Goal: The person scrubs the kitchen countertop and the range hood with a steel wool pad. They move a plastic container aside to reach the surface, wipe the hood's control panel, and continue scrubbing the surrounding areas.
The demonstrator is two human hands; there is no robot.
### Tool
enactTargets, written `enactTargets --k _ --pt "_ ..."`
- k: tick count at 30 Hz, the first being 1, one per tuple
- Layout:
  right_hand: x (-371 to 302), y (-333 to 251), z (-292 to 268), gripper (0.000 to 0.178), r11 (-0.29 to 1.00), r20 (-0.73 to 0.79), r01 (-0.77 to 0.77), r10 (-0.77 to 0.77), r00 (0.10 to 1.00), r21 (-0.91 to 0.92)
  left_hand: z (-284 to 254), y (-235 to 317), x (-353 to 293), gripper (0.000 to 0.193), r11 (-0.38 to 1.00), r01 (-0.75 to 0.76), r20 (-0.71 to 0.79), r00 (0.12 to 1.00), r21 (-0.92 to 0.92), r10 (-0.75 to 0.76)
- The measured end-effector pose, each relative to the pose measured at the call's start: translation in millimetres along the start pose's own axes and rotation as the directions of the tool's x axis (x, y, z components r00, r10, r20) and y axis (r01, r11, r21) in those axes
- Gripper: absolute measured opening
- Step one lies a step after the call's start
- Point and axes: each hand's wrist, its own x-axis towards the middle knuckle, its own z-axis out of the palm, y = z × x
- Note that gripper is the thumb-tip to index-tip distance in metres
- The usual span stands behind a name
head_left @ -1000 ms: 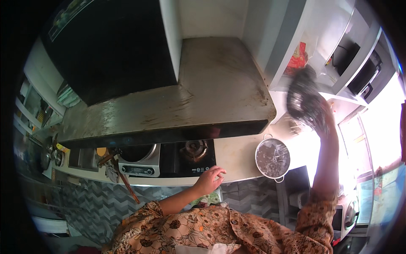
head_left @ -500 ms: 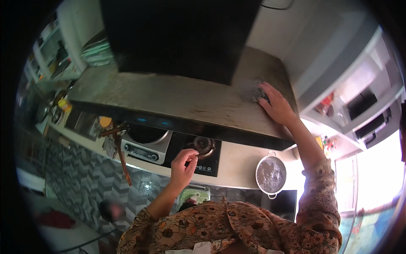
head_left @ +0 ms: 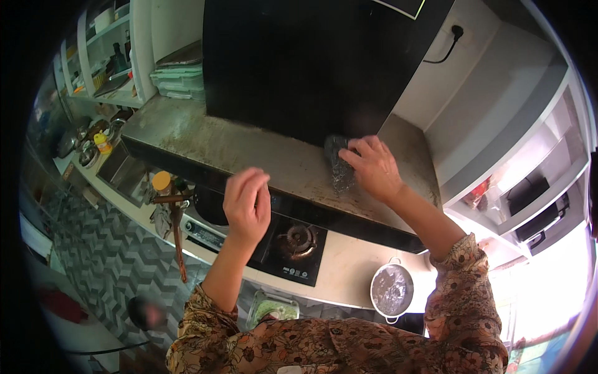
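Since 0.5 s ago right hand (head_left: 372, 167) slid scourer (head_left: 339, 163) toward hood top (head_left: 249, 153) centre, fingers pressing it; left hand (head_left: 247, 206), at 7 o'clock, loosely curled, empty; grime remains, wiping barely begun.

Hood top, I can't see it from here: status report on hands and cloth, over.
Right hand pressing dark cloth onto greasy hood top. Left hand empty, loosely curled, raised near hood's front edge. Nothing blocking the cloth.

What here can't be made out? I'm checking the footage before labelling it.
- Head view: the dark pad is partly under the right hand; its material is unclear.
- Left hand: palm faces away, so contents unseen.
- Pot: contents hidden by glare.
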Motion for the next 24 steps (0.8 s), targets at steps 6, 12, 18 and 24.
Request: enactTargets --k 6,12,18,24 --pt "84 50 -57 0.040 0.915 -0.264 0.035 -0.152 0.953 -0.402 25 -25 15 0.027 0.992 0.021 0.033 0.999 0.125 -0.025" --pt "12 44 3 0.040 0.907 -0.058 0.259 -0.293 0.954 -0.332 22 -22 11 0.027 0.976 0.128 0.130 0.980 0.177 -0.152" --pt "88 71 -81 0.043 0.876 -0.450 -0.084 -0.159 0.878 -0.474 20 -12 16 0.025 0.968 0.152 0.126 0.976 0.201 -0.179" --pt "15 51 -27 0.031 0.907 -0.198 0.192 -0.281 0.939 -0.376 30 25 24 0.023 0.995 -0.086 0.275 0.959 0.055 0.068"
